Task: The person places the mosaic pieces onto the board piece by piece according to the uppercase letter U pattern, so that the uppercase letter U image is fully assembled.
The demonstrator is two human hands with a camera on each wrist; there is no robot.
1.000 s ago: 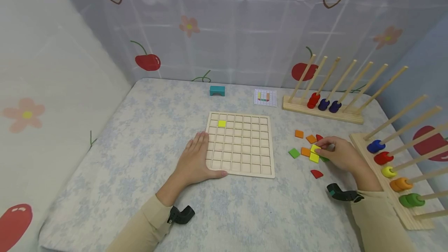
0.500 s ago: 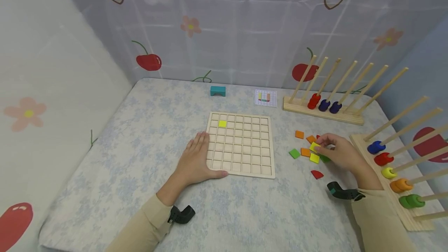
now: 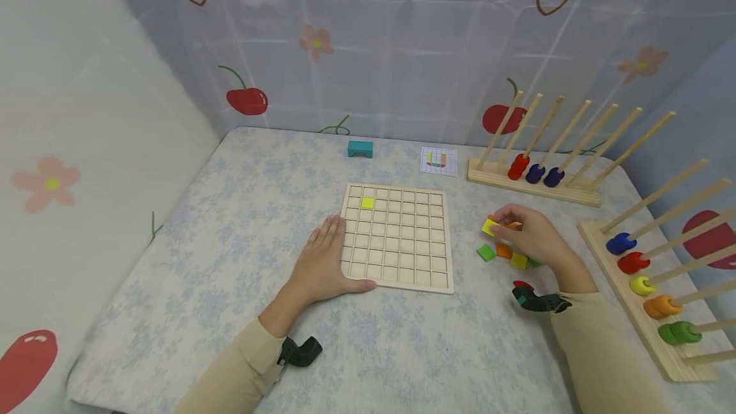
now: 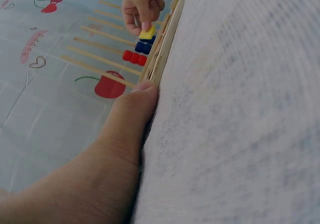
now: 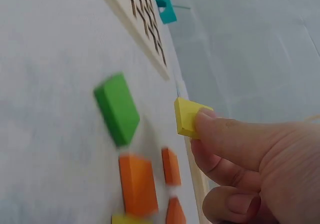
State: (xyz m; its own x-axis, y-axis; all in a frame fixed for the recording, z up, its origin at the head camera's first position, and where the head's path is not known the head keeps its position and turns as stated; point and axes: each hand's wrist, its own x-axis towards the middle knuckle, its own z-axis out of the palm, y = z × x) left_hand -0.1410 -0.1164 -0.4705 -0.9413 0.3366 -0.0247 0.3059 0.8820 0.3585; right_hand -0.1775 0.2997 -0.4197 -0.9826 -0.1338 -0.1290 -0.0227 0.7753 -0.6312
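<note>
Two beige sleeves [image 3: 236,363] of yours came in from the near side, each with a black wrist camera [image 3: 301,351]; just past the right one, a red piece [image 3: 523,283] was only partly visible. Your left hand [image 3: 317,265] gripped nothing: its fingers lay straight against the left edge of a pale wooden grid board [image 3: 398,225], the thumb along the near edge. Right of the board lay a loose yellow square tile [image 3: 519,261], an orange square tile [image 3: 503,250] just beyond it and a green four-sided tile [image 3: 486,252]. Above the pieces there, your right hand [image 3: 531,235] pinched another flat yellow tile [image 5: 187,116] clear of the table, thumb on its broad face. That tile looked light and rigid, wood or plastic you could not tell, unlikely to break but perhaps slippery on its smooth faces. Flat faces near the rear end seemed the sound place to hold it, as you did, leaving its front corners free. Farther off, a bright yellow square [image 3: 367,203] sat in the board's second row from the far edge, second column from the left. Beyond stood a wooden peg rack with red and dark blue beads [image 3: 535,191], a small printed pattern card [image 3: 439,161] and a teal notched block [image 3: 360,149].
</note>
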